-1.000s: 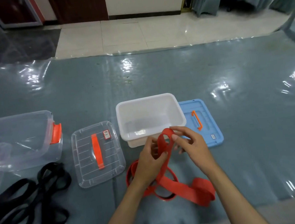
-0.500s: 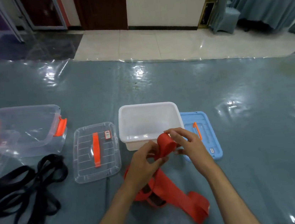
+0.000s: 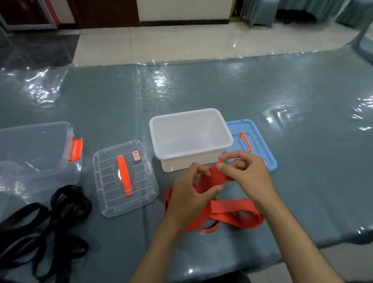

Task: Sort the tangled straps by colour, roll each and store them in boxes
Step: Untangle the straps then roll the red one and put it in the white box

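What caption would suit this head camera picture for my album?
Both hands, left hand and right hand, roll a red strap before an empty white box.

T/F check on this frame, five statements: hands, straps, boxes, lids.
1. Both hands grip the red strap. True: the left hand and the right hand hold its rolled end.
2. The white box holds a rolled strap. False: nothing shows inside it.
3. The black straps lie loose on the table, left of the clear lid. True.
4. The blue lid is on the white box. False: it lies on the table to the box's right.
5. The clear box is closed. False: its top is open.
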